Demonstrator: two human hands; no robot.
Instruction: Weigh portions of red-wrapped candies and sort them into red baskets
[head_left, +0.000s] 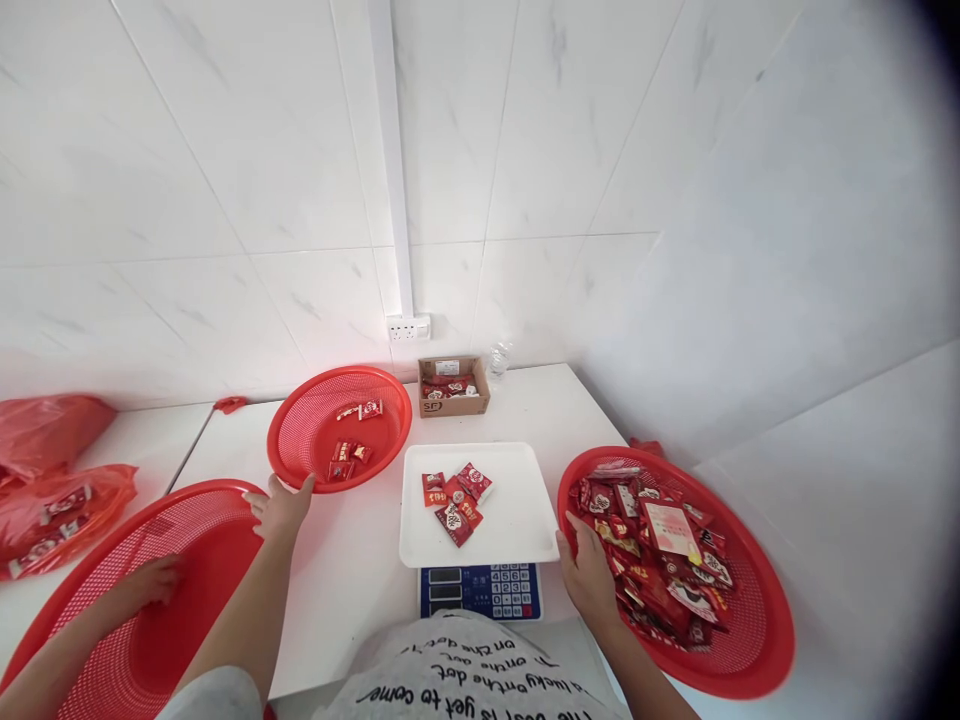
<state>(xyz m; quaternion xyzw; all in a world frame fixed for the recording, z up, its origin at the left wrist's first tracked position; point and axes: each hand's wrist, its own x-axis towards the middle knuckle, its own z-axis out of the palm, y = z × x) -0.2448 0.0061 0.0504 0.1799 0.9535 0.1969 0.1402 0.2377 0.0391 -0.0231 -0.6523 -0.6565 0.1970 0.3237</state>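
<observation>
My left hand (283, 508), fingers spread, reaches between two red plastic baskets, close to the rim of the large left basket (217, 490) and the front edge of the smaller round basket (341, 375). The smaller one contains several red packets (352, 452). On the right, my right hand (589, 570) grips the near-left rim of a red basket (772, 640) heaped with red snack packets (660, 590). Between my hands stands a digital scale (480, 592). Its white tray (525, 500) bears several red packets (457, 500).
Another person's hand (146, 585) reaches into the left basket. Red plastic bags (60, 515) lie at far left. A small cardboard box (454, 403) with packets and a clear plastic item (498, 360) stand against the tiled wall, below a socket (409, 328).
</observation>
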